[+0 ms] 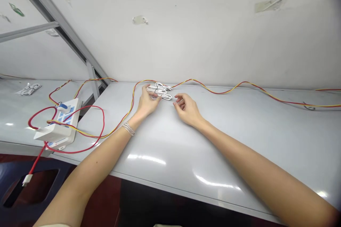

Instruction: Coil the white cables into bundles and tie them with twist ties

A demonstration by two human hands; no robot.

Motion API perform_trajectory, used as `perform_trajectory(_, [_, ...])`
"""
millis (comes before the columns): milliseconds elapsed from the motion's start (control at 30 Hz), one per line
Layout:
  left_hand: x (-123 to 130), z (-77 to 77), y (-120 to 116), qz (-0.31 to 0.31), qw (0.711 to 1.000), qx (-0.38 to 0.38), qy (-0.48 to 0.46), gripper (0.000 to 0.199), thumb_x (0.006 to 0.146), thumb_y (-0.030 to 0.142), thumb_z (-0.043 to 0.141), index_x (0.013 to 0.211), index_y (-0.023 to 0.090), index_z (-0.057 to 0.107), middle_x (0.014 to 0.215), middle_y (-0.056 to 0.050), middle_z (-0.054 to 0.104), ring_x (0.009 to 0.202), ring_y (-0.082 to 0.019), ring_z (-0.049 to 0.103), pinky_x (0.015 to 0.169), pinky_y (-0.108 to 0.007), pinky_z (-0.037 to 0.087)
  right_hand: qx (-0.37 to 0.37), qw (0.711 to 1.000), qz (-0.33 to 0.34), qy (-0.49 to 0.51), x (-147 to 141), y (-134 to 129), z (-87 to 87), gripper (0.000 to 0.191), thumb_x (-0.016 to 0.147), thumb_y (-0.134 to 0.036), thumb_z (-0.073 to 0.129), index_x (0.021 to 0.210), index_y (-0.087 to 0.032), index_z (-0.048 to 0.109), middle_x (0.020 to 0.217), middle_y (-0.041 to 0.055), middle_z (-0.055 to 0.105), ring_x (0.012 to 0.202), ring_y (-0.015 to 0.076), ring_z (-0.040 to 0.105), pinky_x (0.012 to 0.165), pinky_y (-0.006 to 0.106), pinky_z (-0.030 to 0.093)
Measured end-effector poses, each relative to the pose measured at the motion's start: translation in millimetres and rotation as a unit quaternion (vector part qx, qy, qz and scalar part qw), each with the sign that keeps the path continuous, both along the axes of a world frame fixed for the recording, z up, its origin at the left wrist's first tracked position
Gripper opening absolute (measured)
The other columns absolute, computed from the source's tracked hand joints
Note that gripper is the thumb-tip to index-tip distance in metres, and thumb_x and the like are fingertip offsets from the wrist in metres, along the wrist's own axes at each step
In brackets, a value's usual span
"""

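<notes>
Where left fingers [145, 89] touch, coiled white cables [162, 92]

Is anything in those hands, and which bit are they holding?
The left hand holds the white coiled cables by their left end, between thumb and fingers. The right hand holds nothing.

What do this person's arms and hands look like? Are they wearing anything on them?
Both hands are ungloved and the forearms bare. Above the left hand, a silvery, multi-strand bracelet circles the wrist. The right hand shows no jewellery.
</notes>
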State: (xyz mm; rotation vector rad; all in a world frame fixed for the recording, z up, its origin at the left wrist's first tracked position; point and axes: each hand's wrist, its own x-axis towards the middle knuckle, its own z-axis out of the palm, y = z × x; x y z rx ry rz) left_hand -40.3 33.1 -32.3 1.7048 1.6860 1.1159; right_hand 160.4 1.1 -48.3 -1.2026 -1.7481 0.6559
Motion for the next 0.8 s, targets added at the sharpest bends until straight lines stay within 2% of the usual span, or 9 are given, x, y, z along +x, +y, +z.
perform_trajectory(100, [1,5.8,-6,-0.027,0.996,0.026,0.079,0.078,0.075,0.018,0.071,0.143,0.022,0.032,0.112,-0.005,0.068,0.057,-0.011,0.056,0.071,-0.032,0.049,0.002,1.0,-0.001,0.0,0,0,-0.4,0.026,0.085,-0.026,0.056,0.11,-0.018,0.056,0.099,0.0071,0.063,0.066,0.0126,0.061,0.067,0.031,0.052])
perform_trajectory(200, [1,11.4,-8,-0.063,0.987,0.03,0.145,0.072,0.076,0.014,0.068,0.141,0.022,0.038,0.119,-0.006,0.066,0.064,-0.014,0.058,0.079,-0.036,0.05,0.004,1.0,0.0,-0.006,-1,0,-1.1,0.026,0.085,-0.025,0.056,0.109,-0.018,0.056,0.099,0.007,0.062,0.067,0.0128,0.061,0.068,0.032,0.052])
perform_trajectory(400, [1,13.2,-10,-0.137,0.971,0.025,0.194,0.048,0.079,0.02,0.068,0.125,0.019,0.055,0.105,-0.006,0.069,0.078,-0.019,0.061,0.082,-0.035,0.049,0.017,1.0,0.0,-0.01,-1,1,-2.4,0.025,0.085,-0.024,0.056,0.109,-0.018,0.057,0.1,0.0072,0.061,0.068,0.0129,0.06,0.072,0.032,0.053])
perform_trajectory(533, [9,13.1,-17,-0.2,0.952,0.061,0.223,0.022,0.087,0.023,0.059,0.107,0.019,0.068,0.104,-0.008,0.066,0.084,-0.02,0.061,0.082,-0.034,0.048,0.045,0.998,-0.014,-0.046,0,-1,-0.3,0.034,0.081,-0.021,0.061,0.115,-0.017,0.059,0.104,0.0095,0.058,0.077,0.0158,0.059,0.079,0.034,0.053])
perform_trajectory(633, [16,14.3,-22,-0.194,0.964,0.074,0.164,0.021,0.09,0.024,0.054,0.102,0.018,0.069,0.103,-0.009,0.065,0.08,-0.019,0.061,0.073,-0.032,0.049,0.031,0.998,-0.039,-0.027,0,0,0.7,0.053,0.077,-0.025,0.069,0.127,-0.015,0.055,0.108,0.0105,0.057,0.073,0.0152,0.058,0.077,0.036,0.053])
perform_trajectory(700, [20,15.1,-24,-0.183,0.981,0.024,0.064,0.022,0.091,0.028,0.052,0.101,0.016,0.067,0.089,-0.008,0.066,0.064,-0.015,0.059,0.059,-0.028,0.046,0.016,0.998,-0.055,0.009,0,1,0.9,0.064,0.074,-0.032,0.074,0.131,-0.015,0.051,0.107,0.0096,0.058,0.069,0.0145,0.058,0.073,0.037,0.053])
perform_trajectory(733, [21,15.2,-24,-0.183,0.983,-0.015,0.009,0.023,0.092,0.031,0.051,0.102,0.015,0.065,0.078,-0.006,0.065,0.054,-0.013,0.056,0.051,-0.026,0.043,0.011,0.998,-0.052,0.026,0,2,1.1,0.064,0.074,-0.036,0.074,0.13,-0.015,0.051,0.105,0.0087,0.06,0.068,0.0146,0.058,0.071,0.036,0.053])
perform_trajectory(800, [24,15.2,-25,-0.192,0.974,-0.085,-0.083,0.025,0.093,0.034,0.05,0.103,0.015,0.062,0.059,0.0,0.056,0.041,-0.012,0.05,0.04,-0.023,0.036,-0.001,0.998,-0.028,0.051,0,1,2.0,0.047,0.078,-0.041,0.071,0.117,-0.016,0.059,0.096,0.0069,0.064,0.067,0.0149,0.059,0.069,0.034,0.052])
